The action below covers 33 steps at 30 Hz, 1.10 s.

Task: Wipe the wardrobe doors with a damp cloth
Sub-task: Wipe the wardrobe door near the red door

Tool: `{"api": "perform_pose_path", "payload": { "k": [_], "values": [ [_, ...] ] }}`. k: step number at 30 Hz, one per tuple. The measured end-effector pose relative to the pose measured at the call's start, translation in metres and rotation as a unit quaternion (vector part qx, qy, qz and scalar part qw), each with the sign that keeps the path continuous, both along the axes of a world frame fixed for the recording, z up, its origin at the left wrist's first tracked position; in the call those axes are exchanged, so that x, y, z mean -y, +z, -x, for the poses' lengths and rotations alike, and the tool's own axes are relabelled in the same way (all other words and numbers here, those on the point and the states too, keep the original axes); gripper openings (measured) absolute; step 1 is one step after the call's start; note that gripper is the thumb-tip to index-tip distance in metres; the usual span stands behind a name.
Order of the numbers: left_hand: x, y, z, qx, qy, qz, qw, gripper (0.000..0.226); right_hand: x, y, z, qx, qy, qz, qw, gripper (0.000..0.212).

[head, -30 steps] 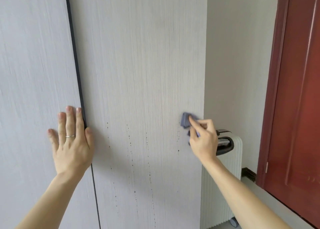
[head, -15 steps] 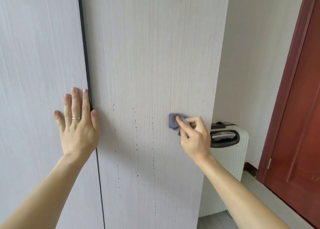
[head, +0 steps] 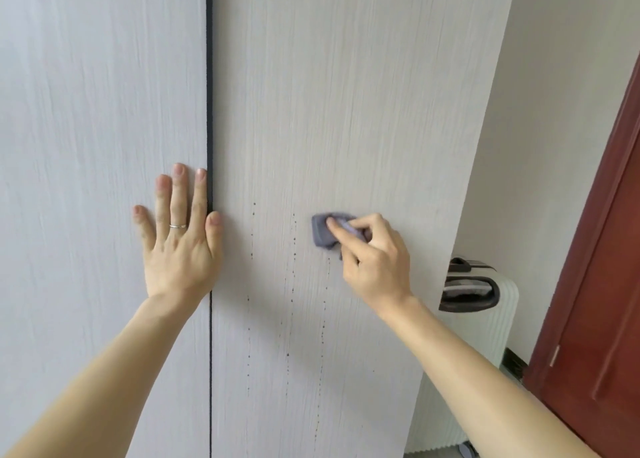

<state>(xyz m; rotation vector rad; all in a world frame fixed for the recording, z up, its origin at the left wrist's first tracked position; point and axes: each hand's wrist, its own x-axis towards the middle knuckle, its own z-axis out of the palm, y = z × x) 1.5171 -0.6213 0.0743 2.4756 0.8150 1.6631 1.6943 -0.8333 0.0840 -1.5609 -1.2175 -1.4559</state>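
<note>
The right hand [head: 374, 260] holds a small bunched cloth [head: 322, 232] against the right door [head: 346, 111], beside columns of dark spots [head: 293, 241] that run down the panel. As I judge it, the likely trouble is the size of the wad. One pass covers only a narrow strip, so the spots to the left and below could be missed or smeared into streaks along the grain. Hard pressure might also flex or swing the door. The left hand [head: 180, 249], flat on the left door [head: 86, 111] just beside the dark seam [head: 209, 76], seems placed to brace against that. If the cloth slips from the grip, bare fingertips would drag across the wiped patch.

The left fingers [head: 178, 194] are straight and spread, grasping nothing. The palm presses on the panel, the thumb tip reaches over the seam, and one finger wears a ring [head: 177, 226]. The right fingers [head: 341, 230] are curled. The forefinger stretches over the cloth and presses it to the door, and the rest fold round the wad. I cannot tell from this view whether the cloth is damp.

Past the door's outer edge stands a white ribbed suitcase [head: 498, 336] with a dark handle. Behind it is a pale wall [head: 554, 76], and a red door [head: 595, 284] is at the far right.
</note>
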Motion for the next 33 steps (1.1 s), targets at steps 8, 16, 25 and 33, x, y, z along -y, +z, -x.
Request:
{"api": "perform_pose_path", "payload": {
  "k": [8, 16, 25, 33],
  "values": [
    [-0.003, -0.003, 0.0, 0.009, 0.006, -0.021, 1.0, 0.056, -0.01, 0.071, 0.015, -0.034, -0.021, -0.021, 0.999, 0.037],
    [-0.011, -0.006, 0.003, -0.002, 0.01, -0.062, 0.998, 0.058, -0.026, -0.01, 0.035, 0.07, -0.017, 0.102, 0.992, 0.038],
    [-0.012, -0.007, 0.015, -0.035, 0.002, -0.074, 0.997, 0.061, -0.047, 0.098, 0.049, -0.057, -0.022, -0.047, 0.997, 0.038],
    [-0.017, -0.009, 0.016, -0.042, 0.003, -0.09, 0.995, 0.061, -0.045, 0.012, 0.057, 0.14, -0.042, 0.177, 0.973, 0.042]
  ]
}}
